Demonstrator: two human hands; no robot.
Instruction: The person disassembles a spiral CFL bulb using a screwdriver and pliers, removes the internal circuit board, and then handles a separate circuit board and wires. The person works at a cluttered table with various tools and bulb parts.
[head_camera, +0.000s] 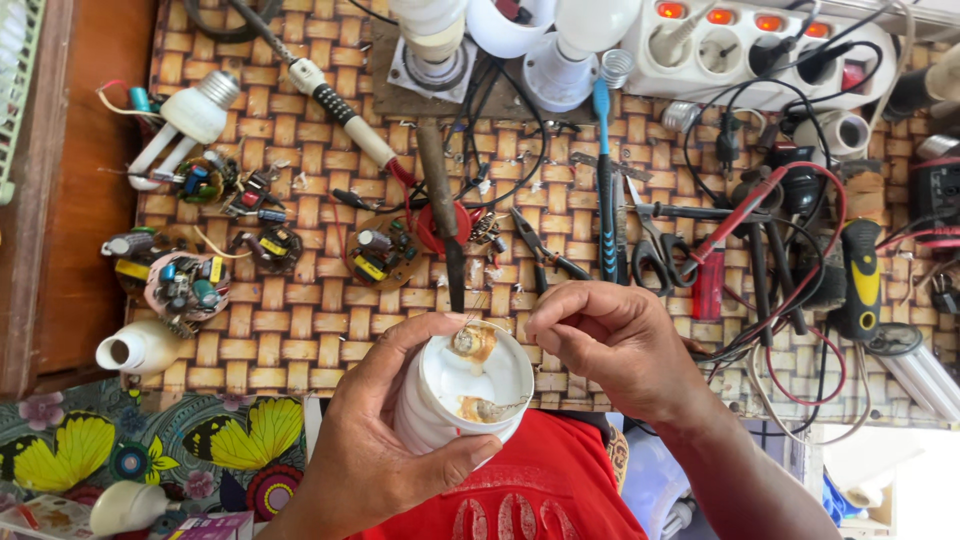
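My left hand (375, 445) grips a white plastic lamp base (470, 385) from the left and below, its open flat face up. Two brownish glue patches with thin wire ends sit on that face. My right hand (610, 340) is at the base's upper right rim, its fingertips pinched together on a thin wire there. A red garment lies just below the base.
On the woven mat (300, 320) lie small round circuit boards (385, 250), a soldering iron (345, 105), black pliers (545, 255), a blue screwdriver (605, 180), scissors (655, 245) and tangled red and black leads. A white power strip (740, 45) sits at the top right.
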